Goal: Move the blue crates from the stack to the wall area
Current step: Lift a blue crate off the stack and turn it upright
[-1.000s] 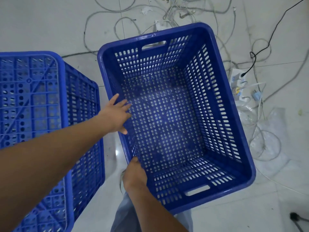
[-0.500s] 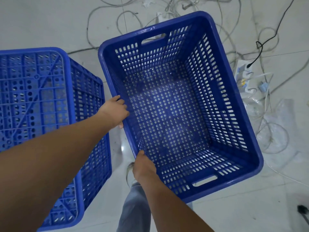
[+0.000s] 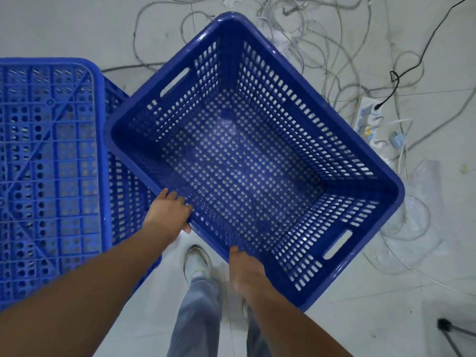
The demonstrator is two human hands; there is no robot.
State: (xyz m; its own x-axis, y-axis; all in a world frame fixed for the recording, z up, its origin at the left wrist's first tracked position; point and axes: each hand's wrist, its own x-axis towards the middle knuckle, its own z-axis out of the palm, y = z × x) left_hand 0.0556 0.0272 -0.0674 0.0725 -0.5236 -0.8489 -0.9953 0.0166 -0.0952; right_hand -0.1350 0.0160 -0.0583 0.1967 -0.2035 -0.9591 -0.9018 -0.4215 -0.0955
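Both hands grip the near long rim of an open blue crate (image 3: 247, 161), which is held off the floor (image 3: 64, 24) and turned at an angle, one corner pointing away from the person. The left hand (image 3: 168, 211) curls its fingers over the rim, thumb underneath on the outer side. The right hand (image 3: 247, 271) holds the same rim further along, nearer the corner, fingers wrapped over the edge (their tips are hidden inside the wall). The crate is empty, with perforated base and slotted walls, and a handle slot in each short end.

To the left stands the stack (image 3: 51, 163), its top crate upside down so the ribbed underside faces up; the held crate's left corner overlaps it in view, though whether they touch cannot be told.

Below the crate are the person's grey trouser legs (image 3: 198, 318) and a pale shoe (image 3: 197, 261). Loose cables (image 3: 304, 42) sprawl over the white tiles beyond, with a power strip (image 3: 369, 119) to the right and a black lead plugged into it.
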